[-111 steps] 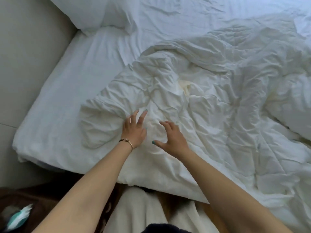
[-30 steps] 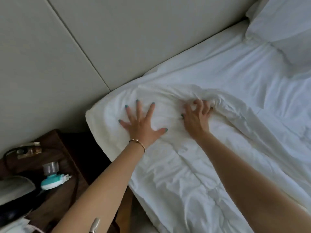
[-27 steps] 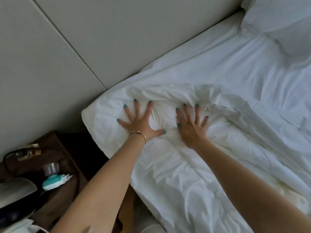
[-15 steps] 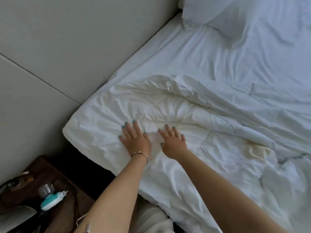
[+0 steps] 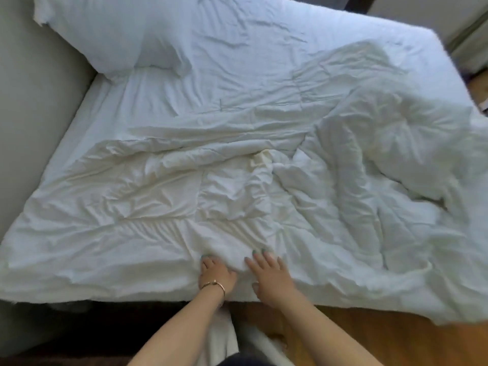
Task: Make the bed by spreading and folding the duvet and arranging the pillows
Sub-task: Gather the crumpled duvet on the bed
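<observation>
Since half a second ago both hands have slid back along the duvet [image 5: 163,220] to its near edge. The left hand [image 5: 215,276] lies with fingers curled into the cloth, whether its grip really holds a fold I cannot tell, and the right hand [image 5: 272,278] presses flat, grip open. The part left of the grip is spread, the part right of it is bunched, so spreading is likely half done.

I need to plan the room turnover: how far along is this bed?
Done: the near-left part of the white crumpled duvet lies roughly spread to the mattress edge. In hand: the left hand and right hand rest on the duvet's near edge, smoothing it. Left: the right side is bunched, no fold shows, and the white pillow sits askew in the far-left corner.
</observation>
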A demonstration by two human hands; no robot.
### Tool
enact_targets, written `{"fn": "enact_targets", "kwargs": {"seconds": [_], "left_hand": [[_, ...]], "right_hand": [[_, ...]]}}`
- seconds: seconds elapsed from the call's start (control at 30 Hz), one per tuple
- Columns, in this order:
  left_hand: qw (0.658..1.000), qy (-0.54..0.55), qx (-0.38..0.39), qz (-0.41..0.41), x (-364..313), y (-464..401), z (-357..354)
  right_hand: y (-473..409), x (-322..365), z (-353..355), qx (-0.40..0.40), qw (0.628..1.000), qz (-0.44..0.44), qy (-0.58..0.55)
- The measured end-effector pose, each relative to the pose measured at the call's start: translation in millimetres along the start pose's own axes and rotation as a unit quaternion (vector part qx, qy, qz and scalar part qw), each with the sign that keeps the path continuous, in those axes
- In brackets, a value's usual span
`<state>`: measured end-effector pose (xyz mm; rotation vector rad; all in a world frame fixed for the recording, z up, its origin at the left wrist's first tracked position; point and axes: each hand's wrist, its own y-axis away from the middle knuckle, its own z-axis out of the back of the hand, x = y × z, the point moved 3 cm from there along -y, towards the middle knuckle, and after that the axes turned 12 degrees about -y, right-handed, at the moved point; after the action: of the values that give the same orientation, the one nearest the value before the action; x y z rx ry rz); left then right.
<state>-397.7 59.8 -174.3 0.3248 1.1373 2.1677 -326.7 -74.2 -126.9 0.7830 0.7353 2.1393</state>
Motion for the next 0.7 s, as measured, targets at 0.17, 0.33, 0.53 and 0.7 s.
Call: {"fn": "enact_targets", "kwargs": {"seconds": [0.17,0.33,0.53,0.7], "left_hand": [[0.990,-0.074,0.025,-0.115,-74.5,56.2,-60.2],[0.969,-0.121,0.036,-0.212,-152.7,106.5,-98.1],[0.942,-0.157,0.033,-0.296,-223.9,151.3,-128.3],[0.900,-0.272,0.063,-0.334,-264.9,163.9,-155.1]], "right_hand": [[82.6,-51.7,-51.4,-0.021,0.964,-0.092,-0.247],[157.4,-139.0,-81.4,-0.090,0.888,-0.198,-0.404],[218.2,-201.5,-137.7,-0.144,0.788,-0.307,-0.515],[238.1,-228.3,-184.3,-0.104,0.722,-0.355,-0.584]]}}
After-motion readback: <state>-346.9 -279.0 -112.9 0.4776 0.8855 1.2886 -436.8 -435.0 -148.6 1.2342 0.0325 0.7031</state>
